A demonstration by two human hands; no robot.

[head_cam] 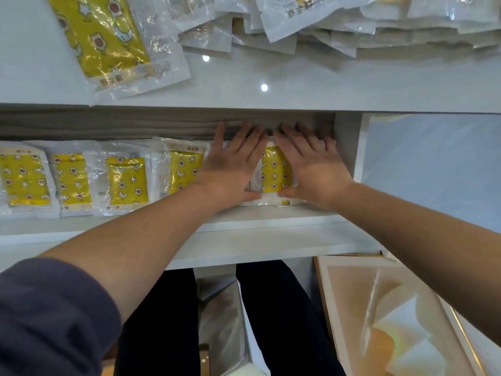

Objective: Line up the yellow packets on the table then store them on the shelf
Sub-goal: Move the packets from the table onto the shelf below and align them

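Yellow packets [274,172] on shelf [271,222], pressed between left hand [233,166] and right hand [314,166], fingers [245,139] straight.

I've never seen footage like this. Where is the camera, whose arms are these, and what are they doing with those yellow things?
No machine here: a person wears one wide-angle camera on the head, so you look forward and down as they do. Their left hand and right hand reach into a shelf under a white table top. With fingers straight, the hands press from both sides on a stack of yellow packets at the shelf's right end. Four more stacks lie in a row to its left. Up on the table top lie one yellow packet and a loose heap of packets.
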